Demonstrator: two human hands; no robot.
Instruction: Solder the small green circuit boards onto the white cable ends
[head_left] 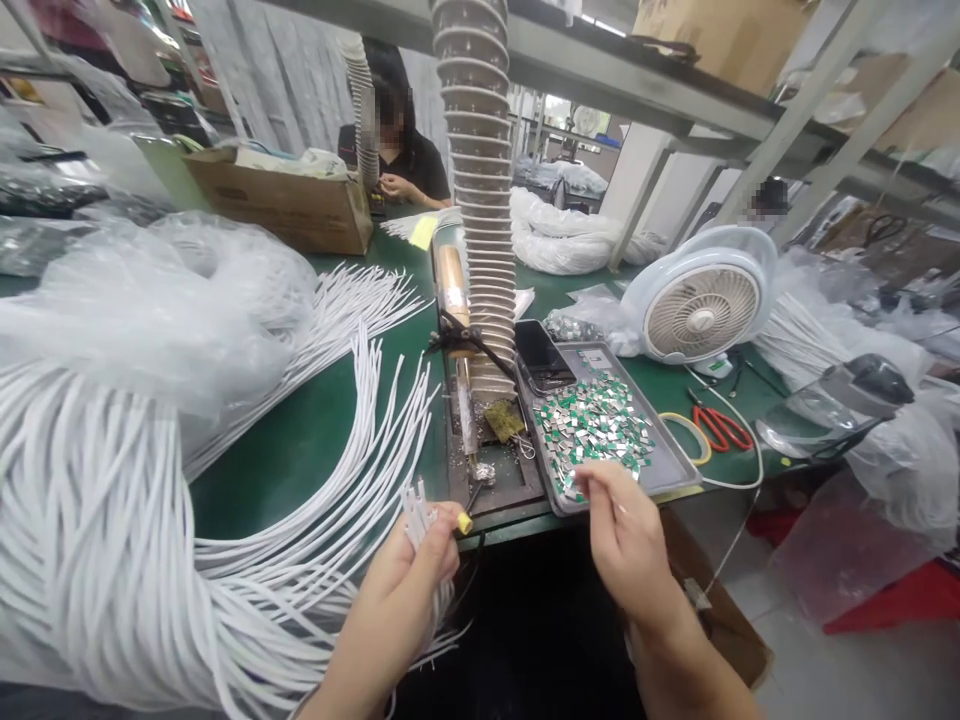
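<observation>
My left hand point(416, 570) is closed around a bunch of white cables point(420, 515), their ends pointing up at the table's near edge. A yellow cap covers one fingertip. My right hand point(619, 525) is pinched at the near rim of a grey metal tray point(671, 465); it holds something small that I cannot make out. The tray carries several small green and silver connector pieces point(592, 420). A soldering iron point(465, 400) on a stand lies just left of the tray.
A large heap of white cables point(112, 500) covers the green table point(315, 430) on the left. A ribbed exhaust hose point(480, 170) hangs in the middle. A white fan point(701, 305), red scissors point(716, 425), a cardboard box point(289, 205) and a seated person point(401, 145) lie beyond.
</observation>
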